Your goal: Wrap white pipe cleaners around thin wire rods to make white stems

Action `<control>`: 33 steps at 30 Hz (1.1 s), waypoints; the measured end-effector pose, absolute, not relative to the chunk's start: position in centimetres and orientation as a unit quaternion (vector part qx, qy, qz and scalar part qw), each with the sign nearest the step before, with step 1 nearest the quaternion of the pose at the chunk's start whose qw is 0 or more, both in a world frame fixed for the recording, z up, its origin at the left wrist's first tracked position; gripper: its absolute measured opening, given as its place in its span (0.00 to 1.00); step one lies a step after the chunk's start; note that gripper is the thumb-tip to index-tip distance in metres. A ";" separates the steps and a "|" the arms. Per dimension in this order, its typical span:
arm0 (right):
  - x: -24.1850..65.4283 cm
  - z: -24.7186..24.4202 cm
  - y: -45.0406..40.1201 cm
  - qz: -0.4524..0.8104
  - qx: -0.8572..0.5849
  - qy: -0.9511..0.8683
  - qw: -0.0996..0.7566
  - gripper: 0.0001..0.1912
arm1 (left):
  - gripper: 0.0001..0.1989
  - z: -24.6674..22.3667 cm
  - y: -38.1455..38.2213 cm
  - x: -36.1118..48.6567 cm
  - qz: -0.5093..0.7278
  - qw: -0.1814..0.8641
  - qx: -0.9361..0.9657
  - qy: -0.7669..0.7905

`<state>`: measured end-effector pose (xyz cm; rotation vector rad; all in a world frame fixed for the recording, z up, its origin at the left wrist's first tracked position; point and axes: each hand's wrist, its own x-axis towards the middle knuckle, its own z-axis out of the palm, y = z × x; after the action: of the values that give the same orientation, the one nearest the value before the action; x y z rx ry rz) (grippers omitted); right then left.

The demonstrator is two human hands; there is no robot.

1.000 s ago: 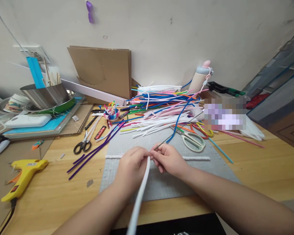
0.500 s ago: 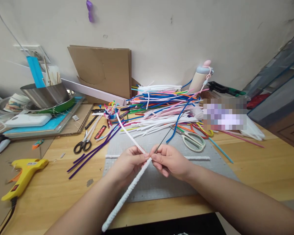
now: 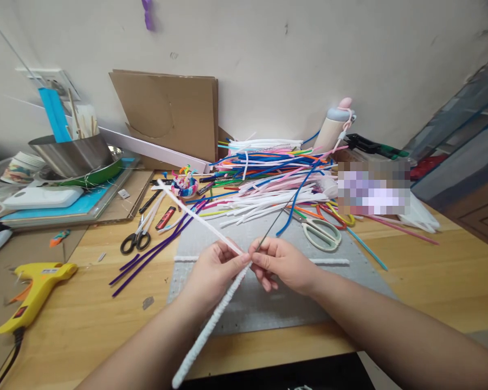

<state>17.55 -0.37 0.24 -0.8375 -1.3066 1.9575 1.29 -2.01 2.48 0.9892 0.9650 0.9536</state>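
My left hand (image 3: pixel 216 269) pinches a white pipe cleaner (image 3: pixel 199 220), whose free end reaches up to the left. Against it, my right hand (image 3: pixel 283 264) has its thumb and fingers closed on a thin dark wire (image 3: pixel 273 223) that points up to the right. From between my fingertips a rod wrapped in white fuzzy material (image 3: pixel 212 320) slants down toward the front edge. Under both hands lies a grey mat (image 3: pixel 268 314), with another white wrapped rod (image 3: pixel 329 262) across it, partly hidden by my hands.
Colourful pipe cleaners (image 3: pixel 268 200) are heaped behind my hands. Light-handled scissors (image 3: pixel 322 234) lie right, black-handled scissors (image 3: pixel 135 242) left beside purple pipe cleaners (image 3: pixel 162 246). A yellow glue gun (image 3: pixel 36 292) is far left; a bottle (image 3: pixel 330 127) stands by the wall.
The white pipe cleaner's free end has swung left, away from the colourful bundle. My hands stay together at nearly the same place, and the view has shifted slightly.
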 end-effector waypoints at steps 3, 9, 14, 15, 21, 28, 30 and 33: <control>17.6 0.1 -0.2 0.777 -0.298 -0.469 0.296 0.16 | 0.15 2.3 -2.2 1.3 0.428 0.615 0.475 0.462; 17.7 0.1 -0.1 0.770 -0.288 -0.483 0.301 0.15 | 0.11 2.4 -2.4 1.3 0.408 0.712 0.387 0.420; 17.7 0.2 0.0 0.712 -0.313 -0.538 0.325 0.16 | 0.08 2.9 -2.4 1.3 0.393 0.770 0.319 0.388; 17.7 0.1 0.1 0.703 -0.308 -0.548 0.332 0.16 | 0.09 2.9 -2.4 1.3 0.397 0.768 0.314 0.392; 17.6 -0.1 0.1 0.674 -0.341 -0.573 0.319 0.17 | 0.12 2.0 -2.2 1.4 0.444 0.687 0.368 0.442; 16.6 0.2 -1.2 0.693 -0.353 -0.519 0.355 0.18 | 0.10 1.4 -1.9 1.6 0.496 0.574 0.413 0.504; 16.2 0.0 -1.7 0.680 -0.376 -0.509 0.371 0.19 | 0.10 1.4 -2.0 1.9 0.508 0.565 0.407 0.507; 15.8 -0.5 -2.5 0.628 -0.426 -0.514 0.401 0.15 | 0.09 1.4 -2.1 2.5 0.528 0.547 0.409 0.505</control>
<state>15.85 -2.48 -0.55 -1.0765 -1.2992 1.5885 2.53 -2.13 1.42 0.9690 1.1964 1.2508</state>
